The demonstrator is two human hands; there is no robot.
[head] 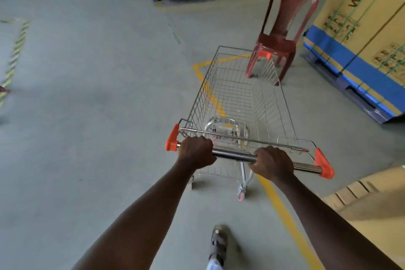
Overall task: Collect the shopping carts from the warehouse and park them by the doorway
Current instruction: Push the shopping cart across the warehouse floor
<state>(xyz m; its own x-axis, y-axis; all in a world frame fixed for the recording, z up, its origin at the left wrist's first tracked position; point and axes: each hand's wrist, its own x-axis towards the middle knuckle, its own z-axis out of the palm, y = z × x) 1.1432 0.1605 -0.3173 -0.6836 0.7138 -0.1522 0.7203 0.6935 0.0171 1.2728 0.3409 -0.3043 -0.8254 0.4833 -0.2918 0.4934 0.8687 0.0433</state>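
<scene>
— Sandalled foot (pixel 219 242) lowest on the floor (pixel 87 94). And the hands?
— Left hand (pixel 197 152) and right hand (pixel 272 163) both have fingers curled round the handle bar (pixel 232 155) of the cart (pixel 238 98).
— Where does the cart stand?
— On the floor, over a yellow line (pixel 282 210), its far right corner just beside a red chair (pixel 287 28), boxes (pixel 372 28) to the right. Something shiny lies inside, perhaps plastic; it's too blurred to tell.

Cart (pixel 245 103): chrome wire basket, orange corner caps, upright on its wheels (pixel 241 192). Chrome handle (pixel 233 156) is gripped in both fists: left hand (pixel 196 152) just beside the left cap (pixel 172 139), right hand (pixel 272 163) short of the right cap (pixel 324 164). Basket runs out ahead of the hands, narrowing toward the front.
</scene>
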